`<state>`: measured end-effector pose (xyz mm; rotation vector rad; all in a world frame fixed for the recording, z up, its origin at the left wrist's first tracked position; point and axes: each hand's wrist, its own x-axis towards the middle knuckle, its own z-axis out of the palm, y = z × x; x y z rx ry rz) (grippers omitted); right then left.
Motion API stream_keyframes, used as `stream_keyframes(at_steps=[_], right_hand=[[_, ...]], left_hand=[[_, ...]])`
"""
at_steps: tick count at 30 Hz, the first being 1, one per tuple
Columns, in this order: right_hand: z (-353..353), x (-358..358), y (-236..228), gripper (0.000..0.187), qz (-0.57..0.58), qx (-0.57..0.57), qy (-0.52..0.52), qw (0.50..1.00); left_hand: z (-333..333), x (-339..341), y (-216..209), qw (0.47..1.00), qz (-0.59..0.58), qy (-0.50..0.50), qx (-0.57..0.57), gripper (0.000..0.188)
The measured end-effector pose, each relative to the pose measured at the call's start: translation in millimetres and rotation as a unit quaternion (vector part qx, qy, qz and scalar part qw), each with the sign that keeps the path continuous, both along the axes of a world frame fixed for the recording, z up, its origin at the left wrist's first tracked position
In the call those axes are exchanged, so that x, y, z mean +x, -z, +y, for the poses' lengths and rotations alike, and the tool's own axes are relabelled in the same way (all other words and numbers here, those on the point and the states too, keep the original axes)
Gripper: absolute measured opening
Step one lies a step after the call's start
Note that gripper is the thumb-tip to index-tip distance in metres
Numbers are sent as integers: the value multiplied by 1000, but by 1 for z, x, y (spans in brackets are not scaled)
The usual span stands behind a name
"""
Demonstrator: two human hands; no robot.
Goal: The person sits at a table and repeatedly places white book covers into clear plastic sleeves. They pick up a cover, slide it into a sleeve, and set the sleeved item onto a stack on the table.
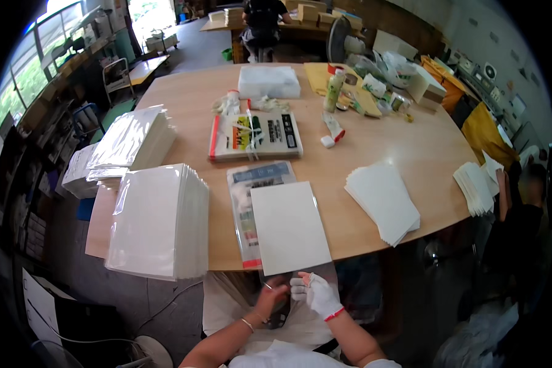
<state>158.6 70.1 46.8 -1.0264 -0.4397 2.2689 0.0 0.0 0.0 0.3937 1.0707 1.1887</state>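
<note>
Where the near edge of the pale wooden table [374,144] meets the person's lap, a white rectangular sheet [291,227] lies flat, its clear plastic sleeve [329,274] reaching past that edge toward both hands. The bare left hand [270,300], with a light band at its wrist, has its fingers bent close to the sleeve's near end; it is blurred, so I cannot tell whether it grips the film. The right hand [322,297], in a white knitted glove with a red cuff, curls its fingers at the sleeve's near end, and its grip, too, is unclear from above.

Partly under the sheet, on its left, is a flat printed plastic bag [244,211] with a red strip at its near end. Beyond it sits a thick pile of printed plastic bags [224,138], and beyond that a pair of white work gloves [229,104]. A tall stack of white sheets in glossy film [144,221] stands at the left, near the table's edge. To the right lies a fanned stack of plain white sheets [383,199], apparently paper.
</note>
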Motion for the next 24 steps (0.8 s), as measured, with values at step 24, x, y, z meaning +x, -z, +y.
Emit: stream_keyframes(at_steps=[24], right_hand=[[23, 239, 8, 33, -722, 242, -497, 416]], left_hand=[[-33, -46, -12, 971, 230, -68, -1, 25]])
